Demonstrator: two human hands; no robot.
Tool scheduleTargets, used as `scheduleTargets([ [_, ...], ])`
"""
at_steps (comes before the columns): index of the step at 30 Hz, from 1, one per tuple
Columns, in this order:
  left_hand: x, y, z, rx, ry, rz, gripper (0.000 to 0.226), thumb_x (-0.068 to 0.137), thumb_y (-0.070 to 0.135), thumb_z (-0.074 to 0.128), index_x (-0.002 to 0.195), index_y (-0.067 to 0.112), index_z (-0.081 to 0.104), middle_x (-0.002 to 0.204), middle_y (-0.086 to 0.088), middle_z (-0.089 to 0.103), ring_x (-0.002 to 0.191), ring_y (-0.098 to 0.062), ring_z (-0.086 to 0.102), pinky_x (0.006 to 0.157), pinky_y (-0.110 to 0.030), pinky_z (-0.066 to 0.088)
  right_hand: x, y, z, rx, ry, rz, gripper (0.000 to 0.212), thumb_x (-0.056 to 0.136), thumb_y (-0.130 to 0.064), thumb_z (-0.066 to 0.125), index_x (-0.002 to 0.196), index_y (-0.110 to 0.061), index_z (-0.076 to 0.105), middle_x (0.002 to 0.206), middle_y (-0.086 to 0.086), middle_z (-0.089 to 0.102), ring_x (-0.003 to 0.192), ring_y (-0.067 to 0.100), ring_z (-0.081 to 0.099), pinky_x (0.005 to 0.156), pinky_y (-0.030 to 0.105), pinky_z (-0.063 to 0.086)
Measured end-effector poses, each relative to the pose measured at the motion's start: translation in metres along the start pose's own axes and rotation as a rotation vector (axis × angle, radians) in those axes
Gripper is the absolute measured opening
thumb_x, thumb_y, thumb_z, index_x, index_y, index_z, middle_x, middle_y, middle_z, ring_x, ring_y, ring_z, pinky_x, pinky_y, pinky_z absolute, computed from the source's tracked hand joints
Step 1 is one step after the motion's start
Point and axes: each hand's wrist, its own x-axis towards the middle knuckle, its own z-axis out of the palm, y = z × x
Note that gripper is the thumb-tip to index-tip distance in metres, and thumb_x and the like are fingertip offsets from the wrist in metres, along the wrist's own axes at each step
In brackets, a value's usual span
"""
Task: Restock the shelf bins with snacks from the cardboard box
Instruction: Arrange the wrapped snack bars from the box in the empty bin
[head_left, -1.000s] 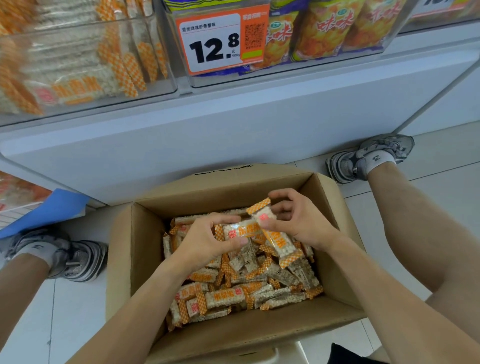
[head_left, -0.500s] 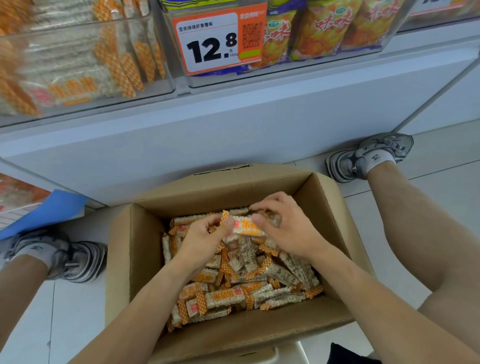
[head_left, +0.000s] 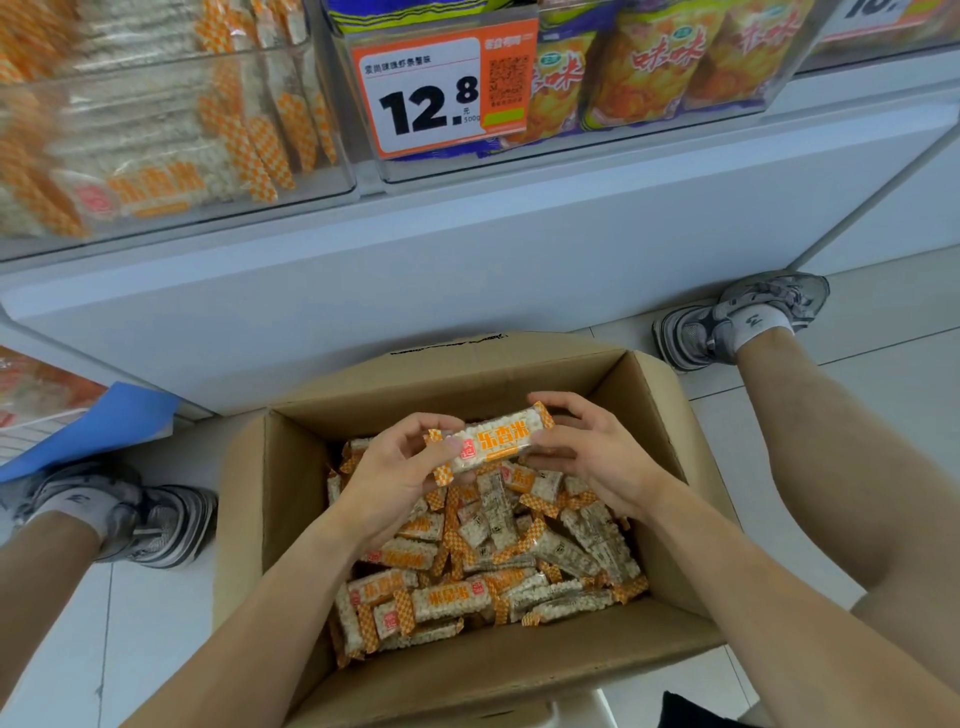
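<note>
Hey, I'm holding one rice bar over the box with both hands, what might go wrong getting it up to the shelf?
1. The left hand and right hand pinch the rice bar only at its crimped ends; that slick wrapper may slip from the grip and fall back into the cardboard box.
2. The clear bin holding matching bars already looks quite full, so added ones might spill out.
3. The neighbouring bin holds yellow snack bags; a misplaced bar would sit behind the 12.8 price tag.

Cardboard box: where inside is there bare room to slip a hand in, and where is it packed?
Bare room: the floor strip along the left wall of the cardboard box. Elsewhere loose snack bars crowd it to the right wall. Left hand and right hand hold one snack bar above the pile.
</note>
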Motion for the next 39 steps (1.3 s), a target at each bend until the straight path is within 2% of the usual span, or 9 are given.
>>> scheduleTargets([
  [6,-0.005,0.006,-0.006,-0.098,-0.004,-0.050,0.030,0.098,0.015,0.058,0.124,0.001,0.061,0.123,-0.020,0.067,0.116,-0.035,0.064,0.089,-0.040,0.058,-0.004,-0.004,0.006,-0.055,-0.012,-0.084,0.043,0.081,-0.020,0.078,0.117,-0.004,0.060,0.111,0.020,0.071,0.099,0.034,0.073,0.078,0.037,0.063],
  [14,-0.035,0.046,-0.009,0.430,0.094,0.054,0.026,0.091,0.028,0.071,0.116,0.025,0.064,0.111,-0.008,0.069,0.087,-0.022,0.075,0.079,-0.042,0.062,-0.014,-0.012,0.031,-0.185,-0.034,-0.140,0.030,0.081,-0.022,0.083,0.104,-0.014,0.066,0.102,0.017,0.070,0.094,0.037,0.071,0.087,0.060,0.057],
  [18,-0.058,0.100,-0.030,0.671,0.010,0.153,0.025,0.090,0.034,0.071,0.113,0.032,0.063,0.110,0.000,0.067,0.084,-0.009,0.073,0.068,-0.023,0.059,-0.026,-0.042,0.054,-0.240,-0.188,-0.170,0.049,0.075,-0.027,0.087,0.120,-0.027,0.065,0.120,0.011,0.069,0.097,0.029,0.071,0.078,0.034,0.060],
  [21,-0.075,0.141,-0.047,0.770,0.010,0.293,0.023,0.088,0.030,0.074,0.109,0.030,0.065,0.109,0.000,0.069,0.087,-0.013,0.072,0.069,-0.024,0.059,-0.036,-0.080,0.087,-0.422,-0.275,-0.241,0.052,0.074,-0.027,0.084,0.123,-0.023,0.064,0.120,0.000,0.071,0.106,0.018,0.071,0.088,0.034,0.059],
  [24,-0.091,0.180,-0.065,0.724,0.065,0.438,0.027,0.083,0.037,0.079,0.106,0.027,0.069,0.101,-0.006,0.072,0.089,-0.025,0.068,0.079,-0.034,0.058,-0.044,-0.121,0.128,-0.491,-0.206,-0.439,0.046,0.071,-0.030,0.088,0.112,-0.020,0.070,0.108,-0.010,0.074,0.098,0.005,0.070,0.078,0.020,0.055],
  [29,-0.117,0.228,-0.098,0.486,0.115,0.631,0.044,0.079,0.043,0.079,0.117,0.023,0.067,0.097,0.001,0.073,0.087,-0.018,0.070,0.076,-0.033,0.060,-0.047,-0.181,0.183,-0.476,-0.174,-0.667,0.041,0.068,-0.028,0.087,0.105,-0.020,0.074,0.102,-0.002,0.077,0.094,0.020,0.072,0.075,0.029,0.057],
  [33,-0.125,0.241,-0.129,0.557,0.360,0.838,0.055,0.073,0.062,0.078,0.114,0.029,0.061,0.087,0.027,0.060,0.081,0.001,0.059,0.075,-0.016,0.049,-0.047,-0.226,0.219,-0.667,-0.127,-0.891,0.037,0.070,-0.028,0.087,0.104,-0.025,0.072,0.099,-0.010,0.075,0.089,0.011,0.071,0.071,0.027,0.056],
  [37,-0.128,0.254,-0.173,0.842,0.767,0.955,0.043,0.076,0.046,0.081,0.108,0.023,0.062,0.109,0.006,0.059,0.104,-0.012,0.055,0.085,-0.008,0.039,-0.020,-0.264,0.255,-0.741,-0.040,-1.063,0.038,0.075,-0.024,0.089,0.105,-0.028,0.066,0.094,-0.017,0.069,0.085,0.005,0.066,0.072,0.030,0.054],
  [39,-0.127,0.257,-0.196,0.963,0.920,0.941,0.040,0.073,0.042,0.081,0.103,0.019,0.066,0.107,0.001,0.055,0.107,-0.024,0.052,0.091,-0.022,0.041,0.002,-0.277,0.276,-0.801,-0.018,-1.122,0.037,0.073,-0.027,0.088,0.102,-0.031,0.065,0.096,-0.013,0.069,0.092,0.006,0.065,0.081,0.032,0.052],
])
